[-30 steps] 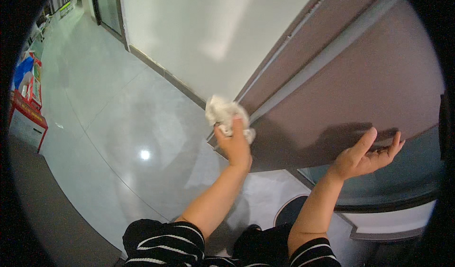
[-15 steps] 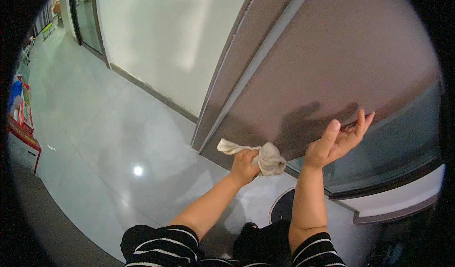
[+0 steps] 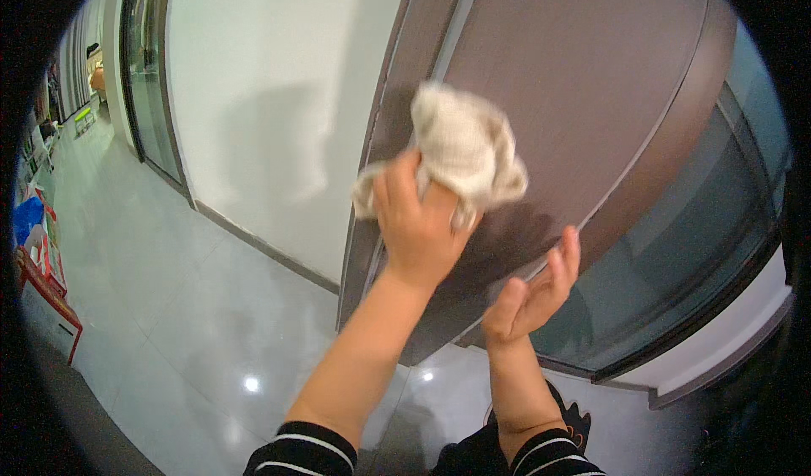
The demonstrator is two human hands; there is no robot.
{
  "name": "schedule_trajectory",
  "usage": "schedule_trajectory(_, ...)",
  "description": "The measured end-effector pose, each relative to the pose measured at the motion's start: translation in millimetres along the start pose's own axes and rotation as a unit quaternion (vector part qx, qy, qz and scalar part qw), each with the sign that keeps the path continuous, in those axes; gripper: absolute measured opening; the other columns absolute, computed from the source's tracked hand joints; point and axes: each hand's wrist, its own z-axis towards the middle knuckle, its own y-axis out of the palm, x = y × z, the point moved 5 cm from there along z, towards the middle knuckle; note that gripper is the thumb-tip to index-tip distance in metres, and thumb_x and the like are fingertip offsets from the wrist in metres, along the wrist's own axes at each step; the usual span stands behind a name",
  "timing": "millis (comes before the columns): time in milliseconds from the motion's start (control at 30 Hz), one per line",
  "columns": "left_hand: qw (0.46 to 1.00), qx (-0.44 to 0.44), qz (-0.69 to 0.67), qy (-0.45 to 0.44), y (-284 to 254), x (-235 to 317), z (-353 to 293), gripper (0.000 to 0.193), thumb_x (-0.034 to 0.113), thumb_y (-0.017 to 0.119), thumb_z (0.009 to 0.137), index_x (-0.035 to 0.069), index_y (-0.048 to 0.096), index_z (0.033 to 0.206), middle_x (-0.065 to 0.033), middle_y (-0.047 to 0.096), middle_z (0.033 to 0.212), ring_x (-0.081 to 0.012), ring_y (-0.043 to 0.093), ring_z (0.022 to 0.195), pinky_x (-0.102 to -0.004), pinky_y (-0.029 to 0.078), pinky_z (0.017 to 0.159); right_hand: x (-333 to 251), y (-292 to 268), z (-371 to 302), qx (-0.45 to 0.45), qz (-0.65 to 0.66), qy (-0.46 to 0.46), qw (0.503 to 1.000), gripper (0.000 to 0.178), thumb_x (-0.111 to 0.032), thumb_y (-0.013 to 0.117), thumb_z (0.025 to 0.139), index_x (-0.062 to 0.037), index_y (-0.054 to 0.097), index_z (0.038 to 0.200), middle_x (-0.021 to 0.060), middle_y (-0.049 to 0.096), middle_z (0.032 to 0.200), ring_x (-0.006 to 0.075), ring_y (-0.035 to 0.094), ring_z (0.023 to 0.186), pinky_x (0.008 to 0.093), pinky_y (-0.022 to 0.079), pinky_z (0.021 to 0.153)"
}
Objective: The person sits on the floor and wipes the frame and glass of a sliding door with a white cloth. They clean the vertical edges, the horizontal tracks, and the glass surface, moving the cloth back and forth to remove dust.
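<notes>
My left hand (image 3: pixel 416 234) clutches the beige cloth (image 3: pixel 470 151), now lifted from the foot of the brown door (image 3: pixel 604 75) to a higher left stretch; my right hand (image 3: pixel 534 297), unclenched, hangs empty nearby.

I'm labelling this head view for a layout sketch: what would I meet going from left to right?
Red-edged box → framed glass door → white wall → left hand holding a beige cloth → open right hand → bluish glass panel.
</notes>
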Motion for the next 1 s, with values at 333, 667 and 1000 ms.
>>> schedule_trajectory(333, 0.452, -0.166, -0.758, -0.441, -17.4, -5.6, -104.8, 0.048, 0.026, 0.058, 0.093, 0.002, 0.045, 0.134, -0.0074, 0.053, 0.131, -0.0194, 0.054, 0.115, -0.0352, 0.044, 0.096, -41.2, 33.9, -9.8, -0.196, 0.139, -0.046, 0.970, 0.061, -0.048, 0.074, 0.075, -0.0162, 0.058, 0.125, 0.0263, 0.036, 0.141, 0.0460, 0.032, 0.131, 0.0540, 0.028, 0.107)
schedule_trajectory(667, 0.713, -0.130, -0.582, -0.368, -30.0, -21.3, -68.3, 0.069, 0.046, 0.058, 0.091, 0.004, 0.035, 0.140, -0.0123, 0.038, 0.142, -0.0249, 0.038, 0.129, -0.0400, 0.031, 0.105, 6.7, 30.3, 158.3, -0.078, -0.126, -0.282, 0.948, 0.047, -0.018, 0.072, 0.068, -0.0104, 0.063, 0.114, 0.0165, 0.060, 0.108, 0.0348, 0.057, 0.099, 0.0462, 0.044, 0.087)
schedule_trajectory(1000, 0.774, 0.132, -0.386, -0.485, -40.8, -70.4, -111.4, 0.022, 0.022, 0.049, 0.099, 0.004, 0.057, 0.110, -0.0074, 0.060, 0.112, -0.0160, 0.055, 0.102, -0.0334, 0.042, 0.092, -12.0, 115.9, 4.5, -0.285, -0.175, -0.370, 0.867, 0.043, -0.033, 0.051, 0.083, -0.0183, 0.055, 0.123, 0.0172, 0.054, 0.128, 0.0358, 0.046, 0.125, 0.0645, 0.028, 0.103)
